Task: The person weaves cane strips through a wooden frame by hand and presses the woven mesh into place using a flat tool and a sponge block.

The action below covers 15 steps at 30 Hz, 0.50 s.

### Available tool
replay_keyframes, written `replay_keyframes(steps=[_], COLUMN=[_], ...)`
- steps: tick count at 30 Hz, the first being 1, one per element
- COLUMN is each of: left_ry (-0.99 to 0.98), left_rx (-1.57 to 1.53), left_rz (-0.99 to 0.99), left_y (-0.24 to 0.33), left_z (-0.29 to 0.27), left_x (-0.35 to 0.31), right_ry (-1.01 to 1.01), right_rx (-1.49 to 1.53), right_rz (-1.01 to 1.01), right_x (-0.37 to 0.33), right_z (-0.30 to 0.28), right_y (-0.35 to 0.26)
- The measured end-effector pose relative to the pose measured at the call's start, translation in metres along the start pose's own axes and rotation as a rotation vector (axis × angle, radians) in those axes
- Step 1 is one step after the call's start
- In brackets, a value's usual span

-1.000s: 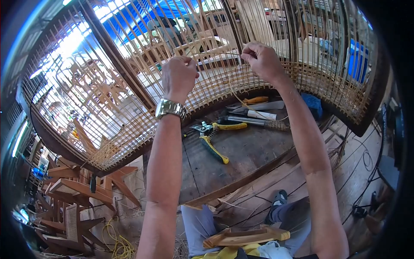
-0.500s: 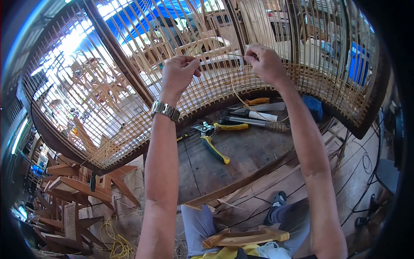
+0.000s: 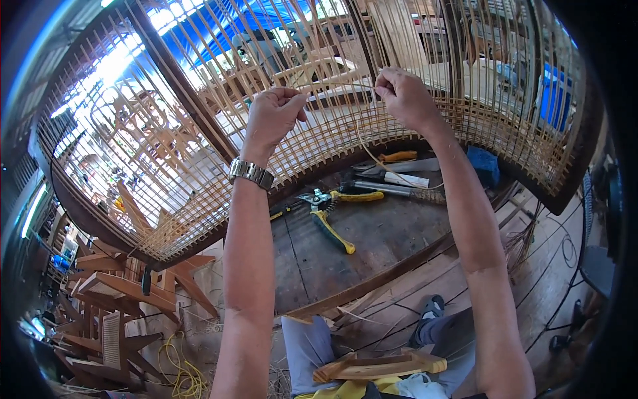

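Evidently, a strand (image 3: 339, 84) of pale cane was held up between the two hands, in front of the lattice (image 3: 329, 126). On one side it was pinched between the thumb and curled fingers of the left hand (image 3: 276, 116); on the other it was pinched at the fingertips of the right hand (image 3: 405, 98), which was likewise closed. Between them the strand was bowed slightly upward. A pale loop (image 3: 365, 143) was seen before the lattice, curved across the tools towards the right forearm; whether it was joined to the held strand could not be told. The lattice was composed of upright rods, crossed by close rows in its lower part, and was bounded by a dark, curved frame (image 3: 560, 196). A metal watch (image 3: 250, 173) was worn on the left wrist. Below the hands, tools were laid on a dark board (image 3: 372, 233): pruners (image 3: 334, 234) with spread yellow and green handles, an orange handle (image 3: 399, 156), a white tube (image 3: 407, 179) and a metal rod (image 3: 382, 187). A blue object (image 3: 484, 165) was noted to their right, near the frame. Across the lap, a wooden piece (image 3: 380, 368) was observed. At left, wooden parts (image 3: 126, 292) were piled, with yellow cord (image 3: 183, 372) near them. Beyond the lattice, a blue tarp (image 3: 229, 30) was recorded.
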State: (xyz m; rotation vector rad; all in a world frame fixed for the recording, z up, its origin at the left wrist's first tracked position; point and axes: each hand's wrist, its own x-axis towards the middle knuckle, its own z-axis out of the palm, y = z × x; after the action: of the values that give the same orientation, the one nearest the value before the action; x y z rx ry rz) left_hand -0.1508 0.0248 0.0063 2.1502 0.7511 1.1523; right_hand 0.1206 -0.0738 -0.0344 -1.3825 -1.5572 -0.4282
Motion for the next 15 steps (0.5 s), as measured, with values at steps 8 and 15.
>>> replay_keyframes(steps=[8, 15], left_ry=[0.0, 0.025], left_rx=[-0.007, -0.031], left_rz=[-0.012, 0.024], left_y=[0.002, -0.003], left_z=[0.001, 0.001], left_x=[-0.001, 0.0], right_ry=[-0.085, -0.086], right_rx=[-0.001, 0.033], right_rz=[0.017, 0.021], right_x=[0.0, 0.0], right_z=[-0.007, -0.011], right_y=[0.0, 0.001])
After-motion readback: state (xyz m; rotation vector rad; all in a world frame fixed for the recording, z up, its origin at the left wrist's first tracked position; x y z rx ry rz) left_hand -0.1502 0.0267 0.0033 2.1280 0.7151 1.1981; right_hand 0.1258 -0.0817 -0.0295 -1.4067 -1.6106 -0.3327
